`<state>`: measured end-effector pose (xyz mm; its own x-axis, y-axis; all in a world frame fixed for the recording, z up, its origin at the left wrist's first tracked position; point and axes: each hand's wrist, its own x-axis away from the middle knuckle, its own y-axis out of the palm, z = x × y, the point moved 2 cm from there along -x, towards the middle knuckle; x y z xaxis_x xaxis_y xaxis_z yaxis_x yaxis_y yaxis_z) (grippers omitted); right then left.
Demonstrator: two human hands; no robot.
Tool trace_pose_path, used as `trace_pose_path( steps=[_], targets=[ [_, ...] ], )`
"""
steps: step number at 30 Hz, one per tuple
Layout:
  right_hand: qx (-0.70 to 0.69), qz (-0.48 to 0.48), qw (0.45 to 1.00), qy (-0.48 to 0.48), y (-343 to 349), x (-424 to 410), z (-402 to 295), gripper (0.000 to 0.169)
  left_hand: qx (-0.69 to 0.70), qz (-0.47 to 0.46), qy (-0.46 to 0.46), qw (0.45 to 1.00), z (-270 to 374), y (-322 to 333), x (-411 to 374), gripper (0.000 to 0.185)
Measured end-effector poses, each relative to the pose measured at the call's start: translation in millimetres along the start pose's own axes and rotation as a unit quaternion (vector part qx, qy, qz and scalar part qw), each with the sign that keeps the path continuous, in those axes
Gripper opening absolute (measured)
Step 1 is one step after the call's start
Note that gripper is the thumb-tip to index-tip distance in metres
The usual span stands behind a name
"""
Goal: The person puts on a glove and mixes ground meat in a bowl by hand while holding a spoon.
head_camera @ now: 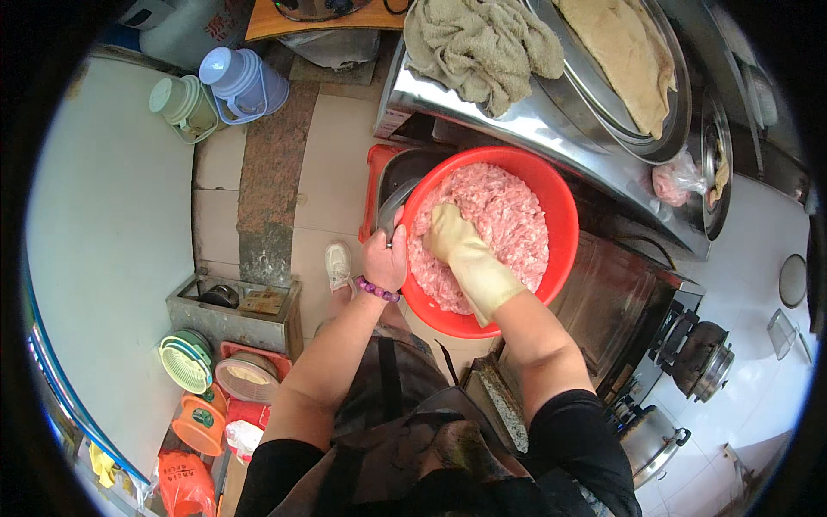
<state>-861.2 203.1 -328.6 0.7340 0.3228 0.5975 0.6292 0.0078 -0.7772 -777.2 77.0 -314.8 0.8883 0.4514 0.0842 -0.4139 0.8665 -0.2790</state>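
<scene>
A large red plastic basin [563, 213] holds a mass of pink minced meat [510, 200]. My left hand [386, 256], bare, with a ring and a purple bead bracelet [378, 289], grips the basin's left rim. In a pale yellow rubber glove [481, 278], my right hand [449, 236] presses into the meat at the basin's left half. Its fingertips are sunk in the meat, so I cannot make out whether they are closed on any of it. Partly hidden behind the basin is a dark tray in a red frame [376, 187].
A steel counter [446, 97] at the upper right bears a crumpled towel [484, 52] and a round metal tray with dough [620, 64]. Pots [701, 362] stand on stoves at the right. Lidded buckets [245, 84] and a metal box [226, 316] line the left wall.
</scene>
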Motion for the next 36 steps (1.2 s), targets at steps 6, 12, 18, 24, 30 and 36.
trace_pose_path(
  steps=[6,12,18,24,30,36],
  targets=[
    [0.156,0.057,0.958,-0.235,-44.7,36.3,-21.7,0.026,0.014,-0.011,-0.005,1.000,0.4,0.9,1.4,0.030],
    [0.125,-0.177,0.972,-0.088,-133.2,-21.7,8.0,0.056,0.009,-0.028,-0.014,0.999,-1.0,-1.6,0.7,0.032],
    [-0.526,-0.075,0.842,0.095,-67.7,-27.2,165.8,0.051,0.037,-0.043,-0.044,0.997,0.4,2.5,0.7,0.035],
    [-0.737,-0.064,0.672,0.047,-32.0,-27.4,160.8,0.061,0.015,-0.027,-0.049,0.998,-8.3,5.2,2.2,0.035],
    [-0.615,-0.042,0.776,0.134,-75.9,41.3,48.8,0.065,0.050,-0.048,-0.056,0.996,-11.7,0.7,3.6,0.036],
    [-0.407,0.206,0.887,-0.073,-64.5,89.0,8.6,0.033,0.048,-0.050,-0.041,0.997,-6.6,3.0,0.3,0.036]
  ],
)
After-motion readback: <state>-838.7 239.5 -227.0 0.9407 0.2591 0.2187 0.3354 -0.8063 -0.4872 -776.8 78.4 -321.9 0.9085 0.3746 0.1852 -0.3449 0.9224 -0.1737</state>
